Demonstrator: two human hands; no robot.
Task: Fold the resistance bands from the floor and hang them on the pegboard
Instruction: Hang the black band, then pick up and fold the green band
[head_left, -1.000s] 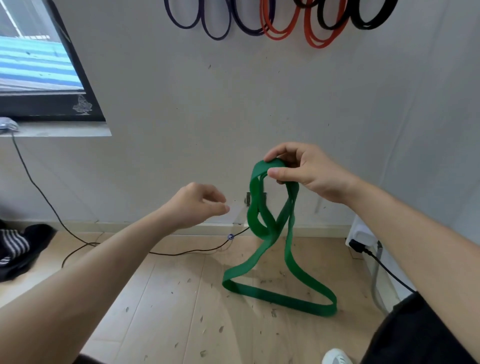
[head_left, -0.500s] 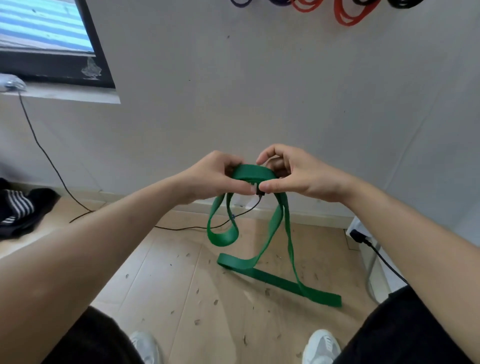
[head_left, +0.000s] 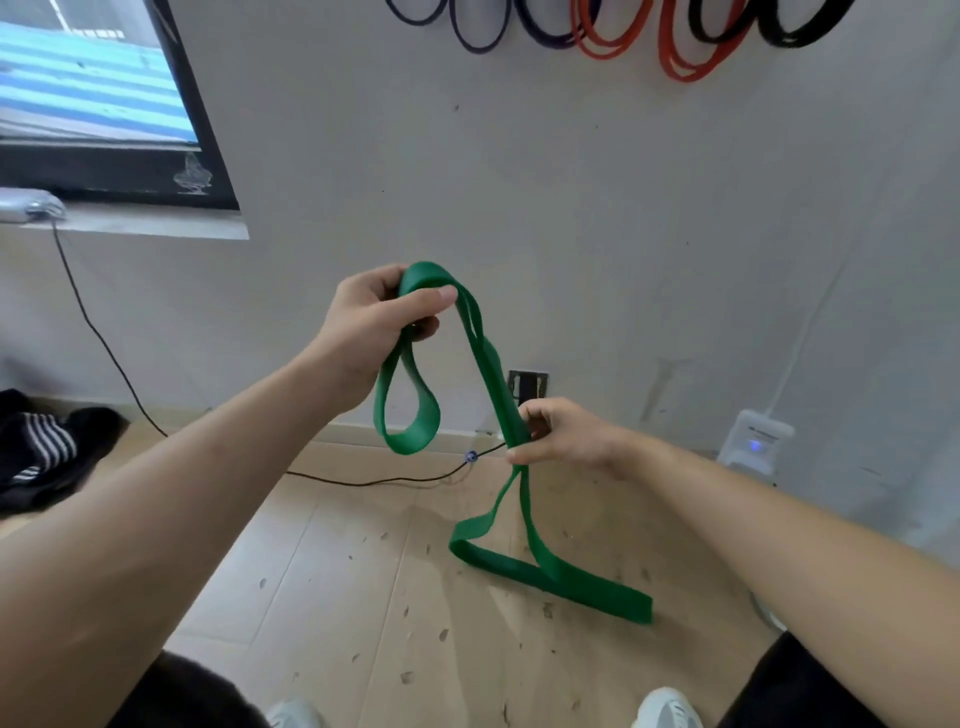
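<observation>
A wide green resistance band (head_left: 488, 358) runs between both of my hands. My left hand (head_left: 371, 322) is raised and pinches the folded top of the band, from which a short loop hangs down. Lower and to the right, my right hand (head_left: 558, 434) is shut around the two long strands together. Below that grip the strands spread and the band's far end lies on the wooden floor (head_left: 363, 571). Purple, red and black bands (head_left: 675, 47) hang on the wall at the top edge; their pegs are out of view.
A black cable (head_left: 130, 395) trails from the window sill down across the floor to a wall socket (head_left: 527, 384). A white device (head_left: 756, 441) with a blue light stands by the right wall. Dark striped clothing (head_left: 41, 447) lies at the left. My shoes show at the bottom.
My hands, together at the band's top half a second ago, have parted. The left has lifted the folded top up and left; the right has slid down the strands.
</observation>
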